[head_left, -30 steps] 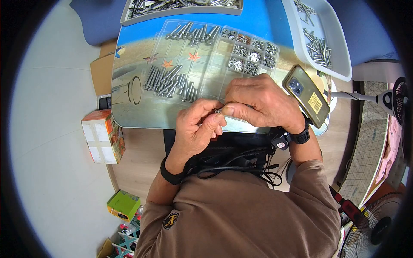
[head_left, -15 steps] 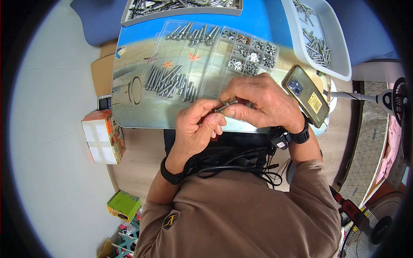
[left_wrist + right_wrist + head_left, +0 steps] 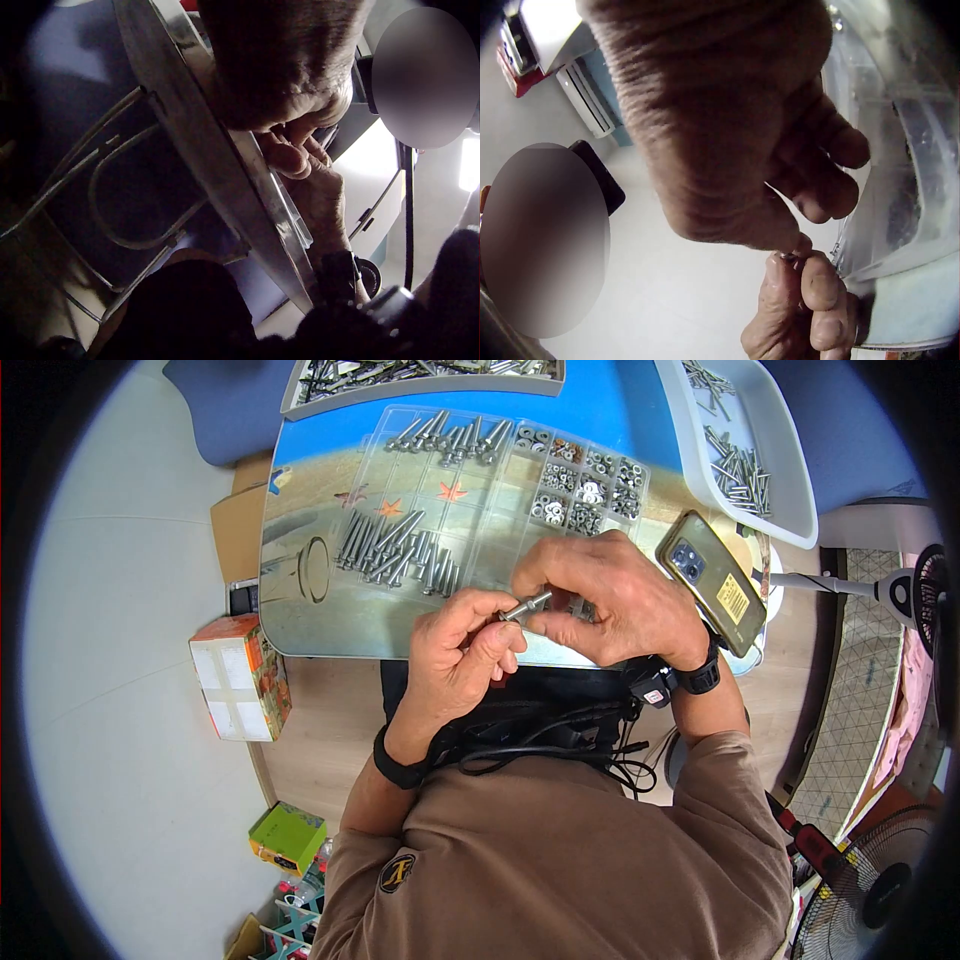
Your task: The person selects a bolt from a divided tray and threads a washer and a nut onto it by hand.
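A small metal bolt (image 3: 532,603) points up to the right, its lower end pinched between the thumb and index finger of my left hand (image 3: 462,650). My right hand (image 3: 615,600) is bent over the bolt's free end, thumb and index finger apart on either side of it. In the right wrist view, a bit of metal (image 3: 787,256) shows between the left fingertips, right below the right thumb. The left wrist view has both hands close together at the table edge, the bolt mostly hidden. Behind them lies a clear divided case (image 3: 480,565) with bolts (image 3: 385,547).
Small compartments beyond the right hand hold nuts and washers (image 3: 590,492). A phone (image 3: 712,580) lies at the right, near a white bin (image 3: 790,510) of long bolts. A grey box (image 3: 430,388) of metal parts stands at the back. Cables (image 3: 560,745) hang below the table edge.
The right thumb and index finger have moved apart from their pinch at the bolt, so more of its shank shows. My left hand keeps its hold in the same place.
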### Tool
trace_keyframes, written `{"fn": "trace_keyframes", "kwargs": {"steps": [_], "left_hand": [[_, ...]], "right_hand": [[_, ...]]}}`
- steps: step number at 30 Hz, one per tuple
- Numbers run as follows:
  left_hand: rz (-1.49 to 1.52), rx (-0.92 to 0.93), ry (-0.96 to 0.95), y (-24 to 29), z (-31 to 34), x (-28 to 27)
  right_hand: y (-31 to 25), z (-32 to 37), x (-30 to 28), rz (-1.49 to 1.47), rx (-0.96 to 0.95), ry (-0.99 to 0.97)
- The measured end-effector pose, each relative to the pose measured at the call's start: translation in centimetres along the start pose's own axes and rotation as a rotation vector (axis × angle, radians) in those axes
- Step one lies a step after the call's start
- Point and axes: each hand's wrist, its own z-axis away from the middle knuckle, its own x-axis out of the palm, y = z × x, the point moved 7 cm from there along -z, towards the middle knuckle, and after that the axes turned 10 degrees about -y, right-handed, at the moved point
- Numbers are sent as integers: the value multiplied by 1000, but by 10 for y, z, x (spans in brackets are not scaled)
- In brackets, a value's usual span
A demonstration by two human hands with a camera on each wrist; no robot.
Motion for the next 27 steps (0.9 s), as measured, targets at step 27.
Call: {"fn": "trace_keyframes", "kwargs": {"steps": [27], "left_hand": [[-19, 2, -6, 2, 0, 0]], "right_hand": [[1, 2, 0, 43, -149, 35]]}}
